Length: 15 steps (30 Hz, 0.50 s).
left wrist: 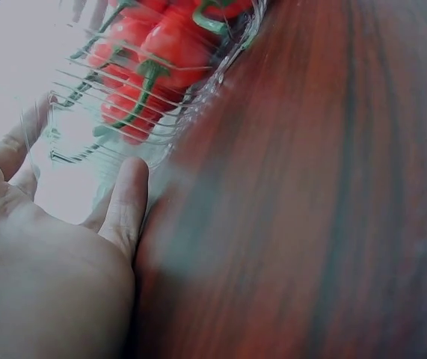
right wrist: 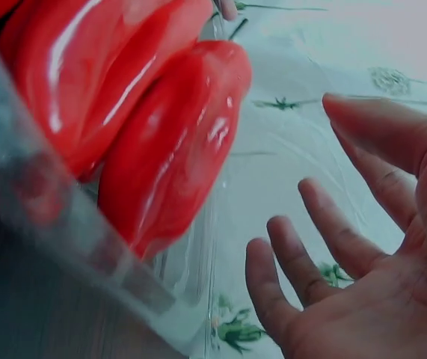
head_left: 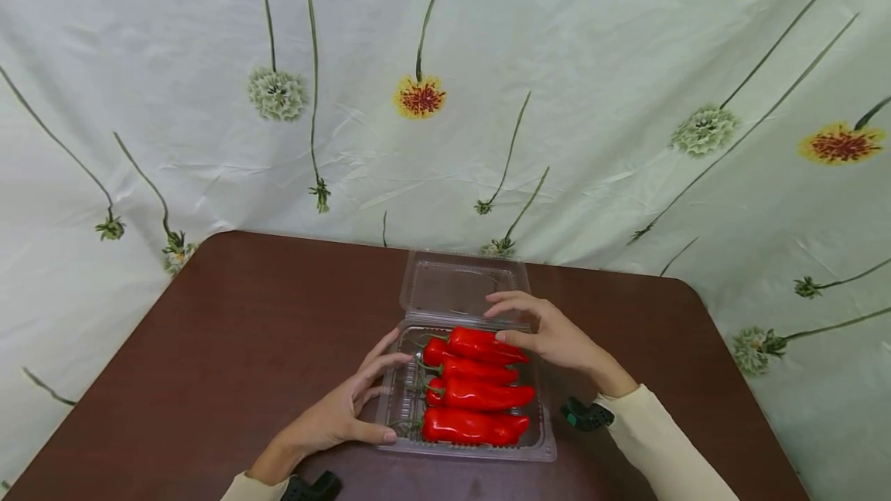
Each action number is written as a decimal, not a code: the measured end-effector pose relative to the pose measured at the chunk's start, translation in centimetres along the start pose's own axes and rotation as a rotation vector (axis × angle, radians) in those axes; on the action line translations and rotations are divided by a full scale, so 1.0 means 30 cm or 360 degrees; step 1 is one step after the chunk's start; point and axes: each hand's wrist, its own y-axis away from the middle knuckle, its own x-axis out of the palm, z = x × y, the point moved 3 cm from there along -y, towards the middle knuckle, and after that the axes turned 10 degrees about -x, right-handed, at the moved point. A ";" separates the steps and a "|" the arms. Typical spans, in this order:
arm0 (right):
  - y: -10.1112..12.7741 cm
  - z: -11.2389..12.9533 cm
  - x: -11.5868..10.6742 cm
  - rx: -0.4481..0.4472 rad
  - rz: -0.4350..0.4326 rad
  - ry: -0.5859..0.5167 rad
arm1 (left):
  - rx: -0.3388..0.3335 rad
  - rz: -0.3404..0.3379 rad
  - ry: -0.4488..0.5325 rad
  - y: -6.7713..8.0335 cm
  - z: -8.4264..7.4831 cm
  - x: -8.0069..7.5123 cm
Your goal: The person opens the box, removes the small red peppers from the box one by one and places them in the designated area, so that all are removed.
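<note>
A clear plastic clamshell container lies on the table, its lid folded back flat toward the curtain. Several red peppers fill it in a row, green stems pointing left. My left hand is at the container's left side, fingers spread, with the thumb tip at the near corner; the left wrist view shows the stems close beyond those fingers. Over the far right part of the container, my right hand has its fingers extended and holds nothing. In the right wrist view, it is beside the farthest pepper.
The dark brown table has rounded far corners. Behind it hangs a pale curtain printed with flowers and long stems. Dark bands are worn on both wrists.
</note>
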 end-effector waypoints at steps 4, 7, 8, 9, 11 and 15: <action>-0.027 0.006 0.016 0.0023 0.0095 -0.0055 | -0.0020 -0.0009 -0.0009 -0.002 -0.001 0.003; -0.042 0.009 0.027 0.0029 0.0144 -0.0058 | -0.0023 -0.0012 -0.0012 -0.004 -0.003 0.005; -0.045 0.010 0.031 0.0031 0.0160 -0.0051 | -0.0021 -0.0012 -0.0011 -0.003 -0.004 0.006; -0.049 0.010 0.036 0.0034 0.0173 -0.0052 | -0.0016 -0.0010 -0.0018 -0.003 -0.005 0.006; -0.056 0.010 0.047 0.0040 0.0200 -0.0044 | -0.0020 -0.0015 -0.0021 -0.004 -0.006 0.006; -0.070 0.006 0.070 0.0051 0.0238 -0.0029 | -0.0015 -0.0022 -0.0022 -0.005 -0.009 0.005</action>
